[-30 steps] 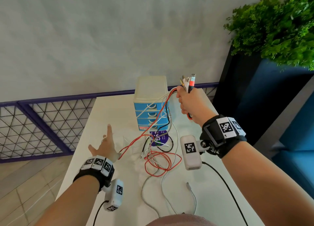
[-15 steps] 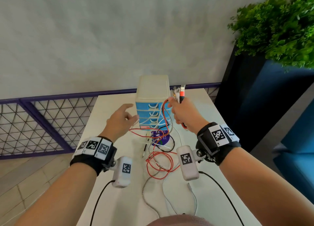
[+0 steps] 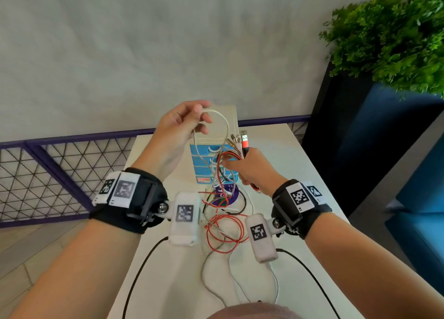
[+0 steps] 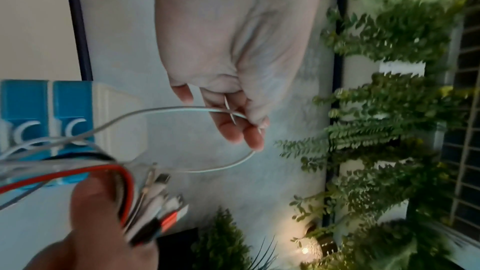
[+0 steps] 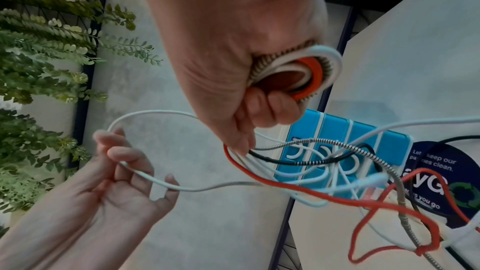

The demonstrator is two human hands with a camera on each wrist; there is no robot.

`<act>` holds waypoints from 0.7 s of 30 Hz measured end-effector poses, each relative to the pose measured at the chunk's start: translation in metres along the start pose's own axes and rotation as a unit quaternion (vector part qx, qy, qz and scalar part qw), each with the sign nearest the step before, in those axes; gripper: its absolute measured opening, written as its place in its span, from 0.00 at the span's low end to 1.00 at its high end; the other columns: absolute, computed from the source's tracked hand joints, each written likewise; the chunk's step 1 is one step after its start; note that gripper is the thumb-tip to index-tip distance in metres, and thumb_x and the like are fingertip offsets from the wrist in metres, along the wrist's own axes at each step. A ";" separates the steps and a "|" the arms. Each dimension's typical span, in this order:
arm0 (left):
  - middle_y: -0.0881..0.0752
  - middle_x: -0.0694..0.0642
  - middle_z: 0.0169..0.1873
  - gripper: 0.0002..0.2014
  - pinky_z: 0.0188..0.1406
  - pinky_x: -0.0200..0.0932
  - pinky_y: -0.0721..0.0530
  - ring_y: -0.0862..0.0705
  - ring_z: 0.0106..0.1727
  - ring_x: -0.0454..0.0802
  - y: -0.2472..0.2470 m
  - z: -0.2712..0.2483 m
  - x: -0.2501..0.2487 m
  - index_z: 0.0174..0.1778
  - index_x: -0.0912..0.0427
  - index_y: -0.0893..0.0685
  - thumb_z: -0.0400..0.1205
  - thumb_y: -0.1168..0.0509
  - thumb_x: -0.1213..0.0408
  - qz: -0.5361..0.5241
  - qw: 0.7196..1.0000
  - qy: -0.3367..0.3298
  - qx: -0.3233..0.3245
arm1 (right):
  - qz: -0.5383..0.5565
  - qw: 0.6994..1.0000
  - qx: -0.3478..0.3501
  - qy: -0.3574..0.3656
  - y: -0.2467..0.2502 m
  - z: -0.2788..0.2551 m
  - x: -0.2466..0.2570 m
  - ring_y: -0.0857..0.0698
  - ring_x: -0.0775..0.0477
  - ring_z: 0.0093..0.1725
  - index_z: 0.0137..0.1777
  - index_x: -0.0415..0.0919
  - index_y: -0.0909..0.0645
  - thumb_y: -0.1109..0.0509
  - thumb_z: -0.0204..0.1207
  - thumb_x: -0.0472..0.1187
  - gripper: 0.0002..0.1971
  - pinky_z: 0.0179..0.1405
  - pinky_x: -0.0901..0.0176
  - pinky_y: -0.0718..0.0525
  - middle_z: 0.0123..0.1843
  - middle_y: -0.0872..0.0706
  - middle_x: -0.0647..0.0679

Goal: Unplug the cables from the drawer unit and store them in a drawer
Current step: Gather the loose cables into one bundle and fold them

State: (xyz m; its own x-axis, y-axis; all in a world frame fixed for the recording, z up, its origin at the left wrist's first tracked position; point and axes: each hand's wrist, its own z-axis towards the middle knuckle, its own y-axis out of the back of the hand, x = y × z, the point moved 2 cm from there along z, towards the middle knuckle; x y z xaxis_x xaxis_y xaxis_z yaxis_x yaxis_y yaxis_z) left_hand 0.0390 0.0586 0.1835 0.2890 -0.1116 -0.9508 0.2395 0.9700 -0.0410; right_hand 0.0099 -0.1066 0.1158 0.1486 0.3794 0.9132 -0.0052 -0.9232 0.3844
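A small drawer unit (image 3: 231, 126) with blue drawers (image 5: 335, 132) stands at the far side of the white table (image 3: 300, 165). My right hand (image 3: 252, 167) grips a bundle of cables (image 5: 293, 73), red, white, black and braided, with their plugs (image 3: 241, 138) sticking up beside the unit. My left hand (image 3: 182, 124) is raised in front of the unit's top and pinches a loop of white cable (image 4: 182, 110) that runs back to the bundle. Red cable (image 3: 225, 227) and the others trail down in tangled loops onto the table.
A round dark sticker (image 5: 441, 182) lies on the table before the unit. A purple mesh railing (image 3: 60, 170) runs along the table's far and left sides. A dark planter with green foliage (image 3: 389, 38) stands to the right, with blue seating (image 3: 418, 198) beside it.
My left hand rose from the table, reached the drawer unit and has picked up a loop of white cable, lifting it. The right hand stayed by the unit with the bundle.
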 end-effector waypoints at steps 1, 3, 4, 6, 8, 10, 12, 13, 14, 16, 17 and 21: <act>0.15 0.45 0.30 0.11 0.34 0.28 0.22 0.21 0.29 0.40 0.004 0.002 -0.001 0.51 0.55 0.17 0.87 0.44 0.69 0.009 1.000 -0.007 -0.014 | 0.002 1.000 -0.009 -0.002 0.002 0.001 -0.001 0.33 0.55 0.15 0.34 0.42 0.24 0.28 0.77 0.41 0.11 0.14 0.68 0.33 0.23 0.29 0.49; 0.18 0.48 0.32 0.12 0.33 0.29 0.22 0.22 0.27 0.40 0.015 0.004 -0.001 0.52 0.55 0.18 0.88 0.47 0.70 0.017 0.998 -0.007 -0.056 | 0.012 0.999 -0.036 -0.003 0.008 0.003 -0.003 0.32 0.53 0.18 0.34 0.43 0.26 0.29 0.78 0.43 0.13 0.15 0.68 0.33 0.24 0.29 0.48; 0.19 0.49 0.32 0.13 0.32 0.31 0.22 0.23 0.26 0.41 0.023 0.005 0.001 0.52 0.55 0.18 0.89 0.48 0.69 0.003 0.997 0.006 -0.083 | 0.023 0.999 -0.049 -0.005 0.011 0.005 -0.004 0.32 0.52 0.19 0.35 0.42 0.26 0.30 0.78 0.43 0.13 0.15 0.67 0.32 0.26 0.29 0.47; 0.22 0.48 0.27 0.15 0.27 0.35 0.25 0.28 0.21 0.43 0.041 0.005 0.003 0.48 0.56 0.19 0.89 0.51 0.65 -0.038 0.990 0.051 -0.126 | 0.050 0.996 -0.076 -0.018 0.020 0.008 -0.007 0.32 0.52 0.21 0.37 0.41 0.25 0.30 0.78 0.44 0.11 0.16 0.65 0.31 0.28 0.28 0.46; 0.26 0.48 0.17 0.18 0.19 0.36 0.32 0.35 0.15 0.44 0.055 0.002 0.003 0.38 0.58 0.20 0.89 0.51 0.61 0.003 0.985 0.098 -0.142 | 0.082 0.991 -0.100 -0.037 0.030 0.011 -0.010 0.33 0.52 0.20 0.37 0.42 0.27 0.30 0.79 0.43 0.12 0.15 0.65 0.32 0.27 0.28 0.47; 0.28 0.48 0.12 0.22 0.20 0.38 0.35 0.34 0.14 0.45 0.062 -0.005 0.004 0.29 0.61 0.21 0.86 0.47 0.56 0.199 0.964 0.139 -0.108 | 0.123 0.985 -0.108 -0.050 0.039 0.013 -0.012 0.34 0.54 0.18 0.37 0.42 0.28 0.29 0.79 0.42 0.12 0.14 0.65 0.33 0.27 0.29 0.48; 0.24 0.49 0.13 0.25 0.25 0.39 0.31 0.28 0.19 0.47 0.067 -0.016 0.017 0.25 0.61 0.19 0.84 0.41 0.50 0.430 0.888 0.164 -0.002 | 0.149 0.981 -0.106 -0.060 0.045 0.014 -0.013 0.35 0.57 0.15 0.36 0.42 0.29 0.29 0.79 0.41 0.13 0.13 0.66 0.34 0.26 0.29 0.49; 0.23 0.49 0.14 0.26 0.27 0.39 0.29 0.26 0.21 0.48 0.069 -0.022 0.026 0.23 0.59 0.18 0.83 0.40 0.47 0.507 0.842 0.172 0.061 | 0.152 0.981 -0.104 -0.063 0.046 0.015 -0.013 0.35 0.57 0.14 0.36 0.42 0.29 0.29 0.79 0.41 0.13 0.12 0.67 0.35 0.25 0.30 0.49; 0.21 0.49 0.16 0.26 0.28 0.39 0.28 0.24 0.22 0.48 0.072 -0.027 0.037 0.23 0.59 0.17 0.82 0.38 0.45 0.557 0.802 0.186 0.114 | 0.151 0.981 -0.100 -0.067 0.047 0.016 -0.012 0.35 0.57 0.14 0.36 0.43 0.29 0.29 0.78 0.42 0.13 0.13 0.66 0.34 0.25 0.30 0.50; 0.17 0.50 0.17 0.24 0.29 0.38 0.24 0.22 0.21 0.46 0.075 -0.036 0.059 0.24 0.57 0.15 0.80 0.36 0.45 0.589 0.751 0.232 0.191 | 0.146 0.982 -0.092 -0.073 0.047 0.016 -0.010 0.35 0.57 0.14 0.36 0.43 0.29 0.29 0.78 0.43 0.13 0.13 0.66 0.34 0.24 0.30 0.51; 0.14 0.50 0.19 0.22 0.30 0.38 0.23 0.22 0.21 0.44 0.075 -0.041 0.070 0.26 0.57 0.14 0.80 0.36 0.46 0.585 0.739 0.252 0.222 | 0.145 0.983 -0.086 -0.072 0.046 0.015 -0.009 0.35 0.57 0.15 0.36 0.43 0.29 0.29 0.78 0.43 0.14 0.14 0.66 0.33 0.22 0.30 0.51; 0.10 0.50 0.28 0.17 0.31 0.33 0.23 0.17 0.27 0.40 0.067 -0.051 0.095 0.32 0.57 0.10 0.78 0.32 0.48 0.560 0.729 0.266 0.289 | 0.139 0.988 -0.029 -0.053 0.044 0.009 0.000 0.36 0.54 0.18 0.37 0.42 0.27 0.29 0.79 0.44 0.12 0.17 0.65 0.33 0.22 0.31 0.51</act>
State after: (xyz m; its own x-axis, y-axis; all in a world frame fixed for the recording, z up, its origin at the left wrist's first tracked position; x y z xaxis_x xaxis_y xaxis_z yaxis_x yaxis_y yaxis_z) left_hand 0.0356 0.1241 0.0748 0.2389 0.9302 -0.2785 0.5246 0.1178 0.8432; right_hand 0.0186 -0.1476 0.1319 0.2360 0.1001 0.9666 -0.1164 -0.9846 0.1304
